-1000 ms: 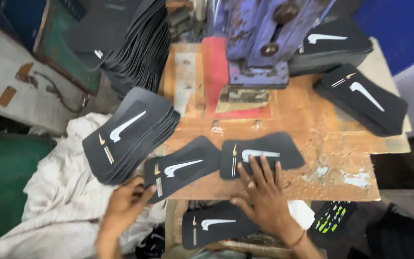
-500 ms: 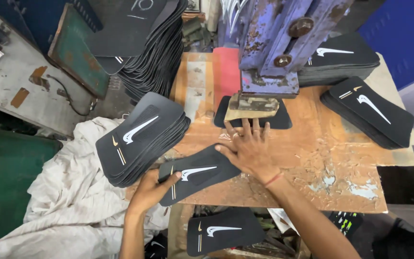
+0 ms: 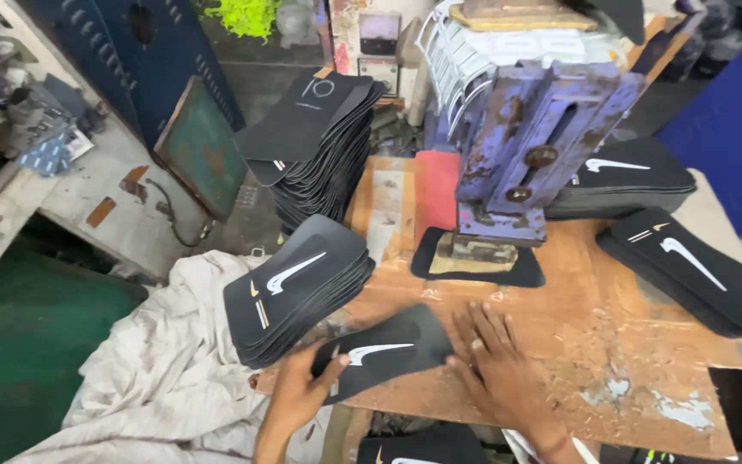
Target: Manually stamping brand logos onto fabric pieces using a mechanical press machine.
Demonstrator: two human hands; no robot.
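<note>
Head view: the purple press (image 3: 526, 146) stands on the worn wooden table (image 3: 629, 344), a black piece (image 3: 474, 266) under it. Nearer than the press, the right hand (image 3: 500, 369) lies flat, fingers spread; the left hand (image 3: 298, 391) pinches a loose black insole (image 3: 384, 352).

Only one view: worn on the head, looking steeply down and forward over the wooden surface (image 3: 646, 344). Close enough to cut off both forearms at the lower edge, with left hand (image 3: 298, 391) and right hand (image 3: 500, 369) low in the frame. Facing the purple press (image 3: 530, 137) in the upper middle. Tilted slightly, with floor and white cloth (image 3: 156, 378) on the left side.
</note>
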